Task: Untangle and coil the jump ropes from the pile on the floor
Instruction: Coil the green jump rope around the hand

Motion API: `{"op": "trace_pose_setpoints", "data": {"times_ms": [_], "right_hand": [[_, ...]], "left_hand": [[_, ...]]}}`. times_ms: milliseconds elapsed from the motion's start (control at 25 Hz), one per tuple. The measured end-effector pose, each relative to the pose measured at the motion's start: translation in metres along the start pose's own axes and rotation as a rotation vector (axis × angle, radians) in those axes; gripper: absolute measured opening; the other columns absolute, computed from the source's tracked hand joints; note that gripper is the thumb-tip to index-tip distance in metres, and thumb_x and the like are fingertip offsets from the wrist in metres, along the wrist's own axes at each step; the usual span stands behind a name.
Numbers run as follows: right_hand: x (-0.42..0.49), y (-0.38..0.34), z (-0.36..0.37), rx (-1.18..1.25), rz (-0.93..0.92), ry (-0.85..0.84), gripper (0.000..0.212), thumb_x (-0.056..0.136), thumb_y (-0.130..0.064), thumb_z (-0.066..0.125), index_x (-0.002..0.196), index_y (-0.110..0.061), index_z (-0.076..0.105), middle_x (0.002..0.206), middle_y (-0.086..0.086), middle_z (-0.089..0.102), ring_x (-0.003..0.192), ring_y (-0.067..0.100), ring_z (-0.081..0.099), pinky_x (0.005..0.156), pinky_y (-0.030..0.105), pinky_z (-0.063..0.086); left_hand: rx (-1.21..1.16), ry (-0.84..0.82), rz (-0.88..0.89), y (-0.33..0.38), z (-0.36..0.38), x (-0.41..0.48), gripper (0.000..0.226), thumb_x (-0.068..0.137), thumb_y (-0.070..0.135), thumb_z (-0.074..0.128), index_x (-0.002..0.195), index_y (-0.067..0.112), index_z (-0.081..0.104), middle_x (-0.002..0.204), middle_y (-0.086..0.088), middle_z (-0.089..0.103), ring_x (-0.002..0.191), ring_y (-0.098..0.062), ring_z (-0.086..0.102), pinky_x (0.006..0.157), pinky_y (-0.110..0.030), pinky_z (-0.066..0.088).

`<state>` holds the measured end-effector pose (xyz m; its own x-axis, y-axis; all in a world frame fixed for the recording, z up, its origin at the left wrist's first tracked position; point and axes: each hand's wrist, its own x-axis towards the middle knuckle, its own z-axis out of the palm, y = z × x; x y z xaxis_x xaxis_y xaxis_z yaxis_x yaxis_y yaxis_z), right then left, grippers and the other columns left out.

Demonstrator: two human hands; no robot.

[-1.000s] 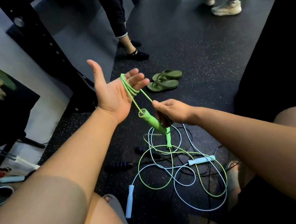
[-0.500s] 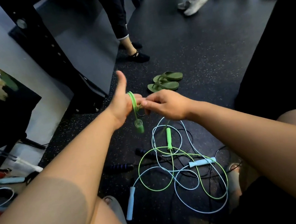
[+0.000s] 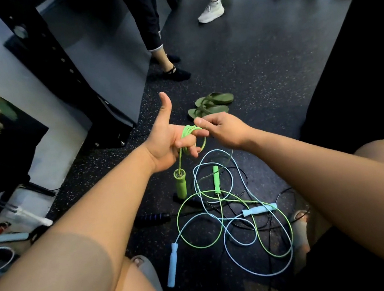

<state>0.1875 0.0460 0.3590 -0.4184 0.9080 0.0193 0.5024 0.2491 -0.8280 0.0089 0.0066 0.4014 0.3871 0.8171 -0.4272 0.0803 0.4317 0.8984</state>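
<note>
Green jump rope (image 3: 189, 130) | left hand (image 3: 163, 145): fingers curled through coils, thumb up | right hand (image 3: 224, 128): pinches loop

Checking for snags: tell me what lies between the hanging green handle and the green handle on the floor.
Head view: a light blue cord runs down between the hanging green handle and the green handle on the floor.
</note>
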Motion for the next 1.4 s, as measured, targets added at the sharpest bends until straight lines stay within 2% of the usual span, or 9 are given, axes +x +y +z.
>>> {"op": "trace_pose_setpoints", "data": {"times_ms": [160,320,480,600,760,840,1040,1160,1400], "right_hand": [[-0.003,0.004,0.022,0.296,0.085,-0.011,0.055,0.104,-0.049,0.038,0.078,-0.008,0.062,0.053,-0.011,0.036,0.047,0.004,0.029,0.047,0.021,0.026],[-0.008,0.003,0.032,0.403,0.167,-0.130,0.049,0.105,-0.047,0.037,0.075,-0.017,0.061,0.059,0.004,0.045,0.048,0.014,0.037,0.045,0.025,0.029],[-0.016,0.010,0.040,0.281,0.192,-0.292,0.036,0.107,-0.033,0.039,0.084,-0.014,0.058,0.061,0.005,0.046,0.052,0.016,0.043,0.052,0.030,0.037],[-0.015,0.000,0.029,-0.085,-0.008,-0.290,0.026,0.105,-0.031,0.044,0.090,-0.020,0.063,0.065,-0.007,0.052,0.056,0.006,0.050,0.058,0.025,0.040],[-0.008,-0.007,0.018,-0.380,-0.197,-0.225,0.026,0.103,-0.036,0.045,0.100,-0.015,0.061,0.085,0.002,0.064,0.081,0.021,0.061,0.075,0.037,0.049],[-0.007,-0.003,0.021,-0.383,-0.181,-0.213,0.027,0.103,-0.036,0.043,0.100,-0.016,0.060,0.088,0.005,0.066,0.083,0.024,0.062,0.079,0.042,0.051],[-0.008,-0.002,0.021,-0.349,-0.103,-0.227,0.027,0.105,-0.033,0.041,0.104,-0.019,0.063,0.094,0.003,0.067,0.087,0.019,0.062,0.081,0.038,0.049],[-0.013,-0.005,0.023,-0.039,0.073,-0.255,0.039,0.106,-0.041,0.036,0.103,-0.014,0.064,0.075,0.002,0.060,0.061,0.010,0.055,0.060,0.029,0.042],[-0.008,-0.011,0.020,0.514,0.298,-0.092,0.058,0.098,-0.067,0.034,0.118,-0.020,0.062,0.075,0.002,0.065,0.046,0.011,0.040,0.047,0.021,0.034]], "left_hand": [[-0.246,0.054,0.050,0.004,0.008,-0.006,0.105,0.065,0.101,0.006,0.073,0.010,0.056,0.043,0.004,0.027,0.048,-0.023,0.044,0.092,-0.037,0.043],[-0.513,0.115,0.169,0.007,0.009,-0.007,0.095,0.064,0.102,0.018,0.080,0.013,0.048,0.058,0.001,0.035,0.057,-0.023,0.055,0.099,-0.036,0.035],[-0.654,0.238,0.341,0.009,-0.001,-0.007,0.099,0.074,0.097,0.023,0.093,0.005,0.057,0.075,-0.010,0.063,0.075,-0.033,0.071,0.113,-0.046,0.042],[-0.651,0.325,0.404,0.012,-0.006,-0.008,0.105,0.081,0.092,0.022,0.104,0.001,0.069,0.080,-0.014,0.070,0.077,-0.032,0.073,0.116,-0.051,0.037],[-0.730,0.370,0.386,0.024,-0.017,-0.012,0.121,0.074,0.097,0.027,0.135,-0.007,0.045,0.066,-0.009,0.056,0.073,-0.032,0.068,0.115,-0.041,0.037],[-0.837,0.354,0.409,0.030,-0.024,-0.017,0.132,0.069,0.098,0.035,0.142,-0.012,0.033,0.067,-0.006,0.047,0.062,-0.026,0.056,0.094,-0.034,0.051],[-0.792,0.329,0.396,0.034,-0.021,-0.023,0.140,0.069,0.101,0.020,0.126,-0.023,0.051,0.064,0.003,0.017,0.053,-0.016,0.030,0.078,-0.024,0.048],[-0.680,0.312,0.345,0.032,-0.012,-0.023,0.137,0.072,0.099,0.012,0.123,-0.019,0.058,0.069,0.003,0.009,0.052,-0.014,0.019,0.066,-0.022,0.052],[-0.525,0.173,0.217,0.020,-0.001,-0.018,0.139,0.069,0.101,0.010,0.124,-0.018,0.058,0.062,0.003,0.010,0.053,-0.015,0.017,0.091,-0.031,0.047]]}}
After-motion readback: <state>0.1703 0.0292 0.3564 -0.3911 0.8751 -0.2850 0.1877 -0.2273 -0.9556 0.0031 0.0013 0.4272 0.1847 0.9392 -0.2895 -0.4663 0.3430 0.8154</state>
